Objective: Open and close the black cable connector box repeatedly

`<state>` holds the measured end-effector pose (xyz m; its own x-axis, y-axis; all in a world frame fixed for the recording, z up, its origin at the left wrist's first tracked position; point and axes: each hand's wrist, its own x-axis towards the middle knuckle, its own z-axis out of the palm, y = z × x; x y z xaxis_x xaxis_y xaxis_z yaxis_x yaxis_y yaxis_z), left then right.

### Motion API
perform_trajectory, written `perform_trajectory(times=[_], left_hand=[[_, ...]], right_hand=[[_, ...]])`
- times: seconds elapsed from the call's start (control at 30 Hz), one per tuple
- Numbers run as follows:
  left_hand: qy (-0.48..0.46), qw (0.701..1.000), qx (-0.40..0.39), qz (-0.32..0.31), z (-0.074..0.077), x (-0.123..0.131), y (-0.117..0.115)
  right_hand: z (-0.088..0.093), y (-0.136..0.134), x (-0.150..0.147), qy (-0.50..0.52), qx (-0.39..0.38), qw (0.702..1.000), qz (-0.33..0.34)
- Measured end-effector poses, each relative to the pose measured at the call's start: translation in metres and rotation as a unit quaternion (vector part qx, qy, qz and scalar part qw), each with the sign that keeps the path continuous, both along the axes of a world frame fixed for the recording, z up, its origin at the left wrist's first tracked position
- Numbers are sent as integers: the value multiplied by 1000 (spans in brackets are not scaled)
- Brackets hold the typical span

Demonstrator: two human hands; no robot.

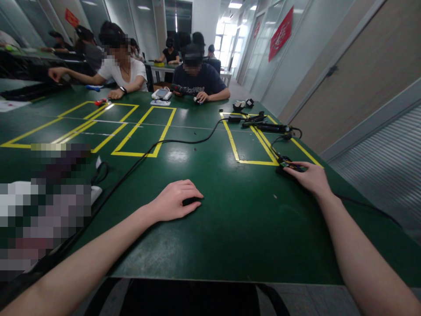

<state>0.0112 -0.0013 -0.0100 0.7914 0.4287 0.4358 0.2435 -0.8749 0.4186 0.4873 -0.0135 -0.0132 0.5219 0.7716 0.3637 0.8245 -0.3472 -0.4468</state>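
My left hand [177, 199] rests on the green table [230, 219] with its fingers loosely bent and a gap between thumb and fingers; nothing is in it. Farther right, my right hand [309, 176] has thumb and fingers around a small black device with an exposed circuit board [283, 163], at the near corner of a yellow-taped frame. Part of that device is hidden under my fingers. A thin cable [273, 142] runs from near it toward a black cylindrical tool [271, 127] lying just beyond. Beside the tool sits a black box-shaped piece on a cable [235, 119].
A long black cable [171, 141] crosses the table to the left. Yellow tape [158, 136] marks several rectangles. Two people sit across the table, one near a white device with a screen [162, 94]. Blurred items fill the left edge. Small black-and-white parts [239, 105] lie at the far right.
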Motion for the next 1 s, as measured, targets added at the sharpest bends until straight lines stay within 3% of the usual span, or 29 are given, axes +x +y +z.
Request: perform_trajectory(times=[0.13,0.3,0.37,0.5,0.63,0.7,0.8,1.0], left_hand=[[1,1000,0,1,1,0,0],[7,1000,-2,1,2,1,-1],[3,1000,0,2,2,1,-1],[0,1000,8,9,4,2,-3],[-34,999,22,19,8,3,-7],[-46,998,23,22,11,4,-9],[-28,999,10,14,13,5,-13],[18,1000,9,-2,11,9,-19]], right_hand=[[-2,2,-19,18,-22,998,61],[-5,5,-78,9,2,975,223],[-5,1,-110,3,16,949,315],[0,-24,-175,-4,19,868,496],[2,-53,-215,0,11,788,616],[1,-60,-222,-11,10,771,637],[0,-62,-222,-22,18,769,639],[6,-60,-220,-54,112,760,638]])
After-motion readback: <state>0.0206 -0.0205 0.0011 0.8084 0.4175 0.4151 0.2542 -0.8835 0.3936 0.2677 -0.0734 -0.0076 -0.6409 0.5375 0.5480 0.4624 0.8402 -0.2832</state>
